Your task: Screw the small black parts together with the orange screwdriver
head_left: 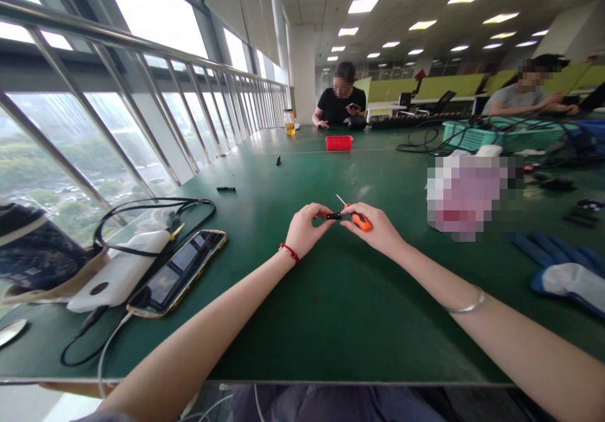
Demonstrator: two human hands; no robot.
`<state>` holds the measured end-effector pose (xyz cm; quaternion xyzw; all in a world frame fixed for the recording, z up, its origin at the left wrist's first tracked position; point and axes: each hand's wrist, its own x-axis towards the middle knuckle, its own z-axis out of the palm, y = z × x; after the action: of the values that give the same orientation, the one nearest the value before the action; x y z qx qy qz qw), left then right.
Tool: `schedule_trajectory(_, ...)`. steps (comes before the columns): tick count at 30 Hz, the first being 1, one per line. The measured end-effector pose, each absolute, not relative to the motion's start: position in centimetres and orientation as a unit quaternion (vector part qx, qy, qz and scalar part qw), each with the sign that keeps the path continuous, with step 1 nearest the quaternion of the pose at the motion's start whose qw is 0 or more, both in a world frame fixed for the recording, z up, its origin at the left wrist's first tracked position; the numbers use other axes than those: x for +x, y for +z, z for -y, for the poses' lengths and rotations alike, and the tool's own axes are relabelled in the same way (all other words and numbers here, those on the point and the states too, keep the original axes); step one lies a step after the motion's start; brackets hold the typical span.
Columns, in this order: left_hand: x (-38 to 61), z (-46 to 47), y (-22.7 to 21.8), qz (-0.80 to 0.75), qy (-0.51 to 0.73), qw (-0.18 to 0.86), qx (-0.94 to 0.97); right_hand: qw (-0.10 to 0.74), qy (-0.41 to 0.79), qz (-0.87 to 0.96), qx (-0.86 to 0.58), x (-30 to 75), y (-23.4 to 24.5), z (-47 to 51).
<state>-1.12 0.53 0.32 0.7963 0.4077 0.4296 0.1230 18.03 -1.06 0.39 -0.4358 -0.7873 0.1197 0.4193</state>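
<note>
Both my hands meet above the middle of the green table (302,296). My left hand (305,228), with a red string on the wrist, pinches a small black part (333,216) between thumb and fingers. My right hand (375,228), a silver bangle on its forearm, is closed around an orange-handled screwdriver (361,221) whose thin metal shaft sticks up and to the left beside the black part. Whether the tip touches the part I cannot tell.
At the left lie a phone (182,271), a white power bank (118,269) and black cables. A red tray (339,143) and small black parts (225,189) sit farther off. Blue gloves (562,264) lie at right. Two people sit at the far end.
</note>
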Motion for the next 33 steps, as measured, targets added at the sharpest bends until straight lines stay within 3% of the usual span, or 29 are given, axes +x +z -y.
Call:
schedule_trajectory(23,-1.2,-0.2,0.6,-0.384,0.364,0.1,0.843,0.347,0.097,0.836,-0.414,18.9,-0.2,0.3)
schedule_trajectory(33,-1.2,-0.3,0.3,-0.34,0.317,-0.042,0.884,0.324,0.074,0.846,-0.417,18.9,-0.2,0.2)
